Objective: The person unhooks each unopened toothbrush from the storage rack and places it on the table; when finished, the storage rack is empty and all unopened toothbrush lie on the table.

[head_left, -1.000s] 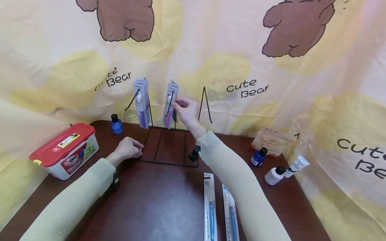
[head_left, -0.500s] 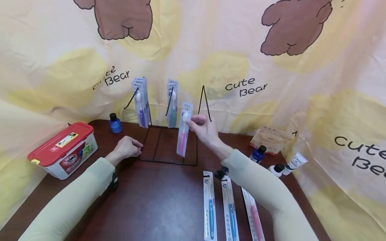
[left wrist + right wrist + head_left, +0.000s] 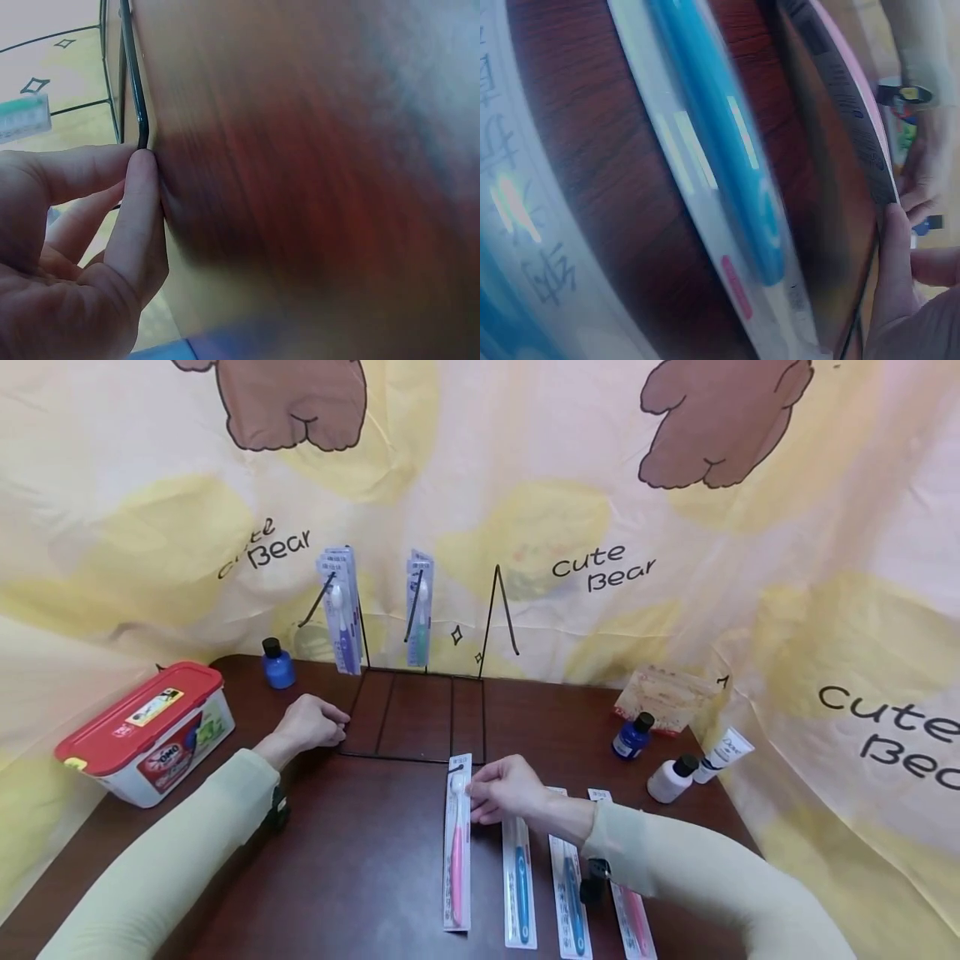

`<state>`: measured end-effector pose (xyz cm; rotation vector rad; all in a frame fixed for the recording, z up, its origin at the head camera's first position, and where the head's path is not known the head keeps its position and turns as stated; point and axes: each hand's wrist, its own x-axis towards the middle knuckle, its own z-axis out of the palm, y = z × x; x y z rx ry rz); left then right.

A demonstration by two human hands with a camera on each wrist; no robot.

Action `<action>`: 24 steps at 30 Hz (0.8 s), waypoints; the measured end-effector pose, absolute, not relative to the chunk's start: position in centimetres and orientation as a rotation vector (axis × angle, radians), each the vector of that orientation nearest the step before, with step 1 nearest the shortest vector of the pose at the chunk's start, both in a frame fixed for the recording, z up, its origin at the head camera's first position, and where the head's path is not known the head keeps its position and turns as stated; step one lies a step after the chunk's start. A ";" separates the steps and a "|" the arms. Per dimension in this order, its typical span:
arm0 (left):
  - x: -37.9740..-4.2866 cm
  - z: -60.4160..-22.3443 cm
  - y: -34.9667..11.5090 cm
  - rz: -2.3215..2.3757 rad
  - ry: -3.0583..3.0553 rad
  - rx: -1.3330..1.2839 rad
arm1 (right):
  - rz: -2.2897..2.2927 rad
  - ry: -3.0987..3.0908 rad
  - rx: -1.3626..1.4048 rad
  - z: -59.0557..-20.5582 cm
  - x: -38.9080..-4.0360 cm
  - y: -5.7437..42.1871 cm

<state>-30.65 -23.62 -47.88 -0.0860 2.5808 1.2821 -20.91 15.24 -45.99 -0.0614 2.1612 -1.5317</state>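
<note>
My right hand [image 3: 510, 789] pinches the edge of a packaged toothbrush [image 3: 457, 852] with a pink handle, close over the table in front of the rack. In the right wrist view the pack [image 3: 847, 97] stands on edge, its printed back showing, with the thumb against it. My left hand [image 3: 309, 724] holds the front left corner of the black wire display rack [image 3: 412, 757]; thumb and finger pinch the wire [image 3: 135, 75] in the left wrist view. Packaged toothbrushes hang from the rack's left hook [image 3: 341, 618] and middle hook [image 3: 420, 618]. The right hook [image 3: 506, 610] carries none.
Two blue toothbrush packs [image 3: 519, 893] [image 3: 568, 893] and a pink one [image 3: 634, 918] lie to the right. A red-lidded tub [image 3: 150, 727] and blue bottle [image 3: 278, 665] stand left. At right are another blue bottle [image 3: 632, 737], a white bottle [image 3: 670, 782], a tube [image 3: 723, 755] and a pouch [image 3: 660, 697].
My right hand has taken the pink toothbrush pack off the middle hook and brought it down towards the table's front. A green-handled one now shows on that hook. The left hand stays on the rack.
</note>
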 end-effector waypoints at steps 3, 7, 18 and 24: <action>-30.6 -47.9 -23.6 1.285 2.588 -0.089 | -1.466 2.173 -0.046 -46.2 -20.8 14.9; -30.6 -47.8 -23.5 1.273 2.604 -0.084 | -1.389 2.164 -0.052 -46.1 -20.8 14.9; -30.5 -47.6 -23.5 1.242 2.609 -0.079 | -1.247 2.166 -0.091 -45.7 -20.9 15.8; -30.7 -47.7 -23.5 1.257 2.607 -0.089 | -1.218 2.248 -0.238 -44.0 -22.1 16.1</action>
